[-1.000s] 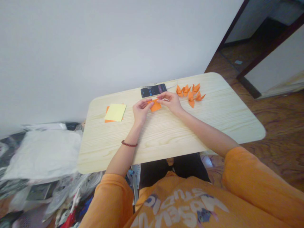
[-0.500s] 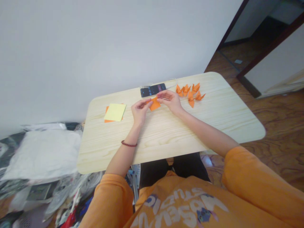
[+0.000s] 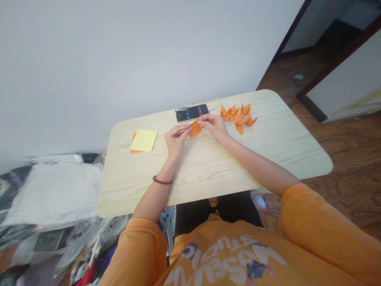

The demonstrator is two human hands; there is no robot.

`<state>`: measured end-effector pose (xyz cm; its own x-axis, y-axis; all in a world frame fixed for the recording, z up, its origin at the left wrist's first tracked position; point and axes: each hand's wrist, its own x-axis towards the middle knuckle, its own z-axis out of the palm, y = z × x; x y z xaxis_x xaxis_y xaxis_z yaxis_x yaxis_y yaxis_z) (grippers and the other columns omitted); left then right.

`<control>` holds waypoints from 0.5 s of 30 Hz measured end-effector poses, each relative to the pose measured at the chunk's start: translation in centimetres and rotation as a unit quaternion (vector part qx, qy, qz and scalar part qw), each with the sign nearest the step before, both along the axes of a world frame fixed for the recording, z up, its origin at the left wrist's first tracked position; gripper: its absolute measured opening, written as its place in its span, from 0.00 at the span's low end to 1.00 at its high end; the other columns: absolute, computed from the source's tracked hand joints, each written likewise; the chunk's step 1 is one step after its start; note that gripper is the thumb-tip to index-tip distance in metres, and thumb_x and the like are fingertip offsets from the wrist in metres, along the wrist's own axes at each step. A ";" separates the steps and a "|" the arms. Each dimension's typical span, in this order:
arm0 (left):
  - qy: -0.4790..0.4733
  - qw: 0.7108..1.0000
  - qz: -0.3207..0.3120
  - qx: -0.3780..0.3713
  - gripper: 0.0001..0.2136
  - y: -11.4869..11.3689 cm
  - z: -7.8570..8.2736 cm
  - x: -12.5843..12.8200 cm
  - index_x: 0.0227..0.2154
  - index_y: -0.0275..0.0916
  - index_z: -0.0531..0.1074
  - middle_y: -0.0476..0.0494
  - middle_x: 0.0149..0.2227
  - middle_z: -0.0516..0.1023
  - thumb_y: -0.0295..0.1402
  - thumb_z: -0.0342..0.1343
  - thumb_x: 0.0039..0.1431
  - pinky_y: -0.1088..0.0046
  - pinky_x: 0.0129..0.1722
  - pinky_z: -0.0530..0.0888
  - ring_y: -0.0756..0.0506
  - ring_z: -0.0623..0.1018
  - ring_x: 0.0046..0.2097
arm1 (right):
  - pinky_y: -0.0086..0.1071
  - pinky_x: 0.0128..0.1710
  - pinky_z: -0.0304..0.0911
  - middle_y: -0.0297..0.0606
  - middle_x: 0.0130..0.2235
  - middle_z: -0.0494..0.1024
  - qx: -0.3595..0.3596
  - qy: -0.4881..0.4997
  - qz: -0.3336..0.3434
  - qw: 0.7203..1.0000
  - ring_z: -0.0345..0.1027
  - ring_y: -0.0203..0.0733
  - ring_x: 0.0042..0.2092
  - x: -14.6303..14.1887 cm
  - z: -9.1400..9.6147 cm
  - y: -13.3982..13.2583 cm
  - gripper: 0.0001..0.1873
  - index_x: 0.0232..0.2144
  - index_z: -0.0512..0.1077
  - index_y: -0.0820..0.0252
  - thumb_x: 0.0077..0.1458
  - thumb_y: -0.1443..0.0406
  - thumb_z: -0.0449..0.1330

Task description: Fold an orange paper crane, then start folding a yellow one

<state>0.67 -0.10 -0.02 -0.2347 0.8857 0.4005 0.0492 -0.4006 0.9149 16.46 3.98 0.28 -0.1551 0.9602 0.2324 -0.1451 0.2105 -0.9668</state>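
Note:
A small folded piece of orange paper (image 3: 195,129) is held off the tabletop between my two hands. My left hand (image 3: 177,140) pinches its left side with the fingertips, and my right hand (image 3: 213,126) grips its right side. A pale yellow square of paper (image 3: 144,140) lies to the left, on top of orange paper sheets (image 3: 133,139). Several folded orange paper cranes (image 3: 238,116) stand in a loose group to the right of my right hand.
A black smartphone (image 3: 191,113) with a lit screen lies at the far edge of the light wooden table (image 3: 208,176), with a white cable behind it. A white wall runs behind the table. Plastic bags and white bedding lie left; wooden floor lies right.
The orange paper has shifted slightly upward and turned a little between my fingers. My hands have moved closer around it. The cranes and yellow paper stay in place.

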 end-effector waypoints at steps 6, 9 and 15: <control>-0.023 1.000 0.007 -0.012 0.04 0.0 0.0 0.2 0.27 0.41 0.81 0.45 0.31 0.82 0.31 0.68 0.45 0.67 0.41 0.77 0.46 0.81 0.36 | 0.30 0.34 0.62 0.33 0.27 0.73 0.008 -0.014 0.013 1.000 0.65 0.35 0.32 -0.1 0.1 0.0 0.18 0.26 0.72 0.61 0.43 0.52 0.67; -0.031 0.999 0.012 -0.027 0.05 0.1 0.0 0.3 0.27 0.41 0.81 0.45 0.31 0.82 0.31 0.68 0.44 0.67 0.41 0.77 0.46 0.81 0.35 | 0.30 0.33 0.61 0.32 0.26 0.72 0.013 -0.015 0.010 1.000 0.64 0.34 0.31 -0.3 0.1 0.0 0.19 0.26 0.71 0.60 0.43 0.50 0.67; -0.045 0.998 0.016 -0.041 0.06 0.1 -0.2 0.3 0.26 0.40 0.80 0.45 0.31 0.82 0.33 0.68 0.43 0.67 0.41 0.78 0.46 0.81 0.35 | 0.30 0.33 0.62 0.32 0.27 0.74 -0.002 0.007 -0.003 1.000 0.65 0.34 0.30 -0.5 0.1 -0.2 0.19 0.25 0.72 0.60 0.41 0.52 0.68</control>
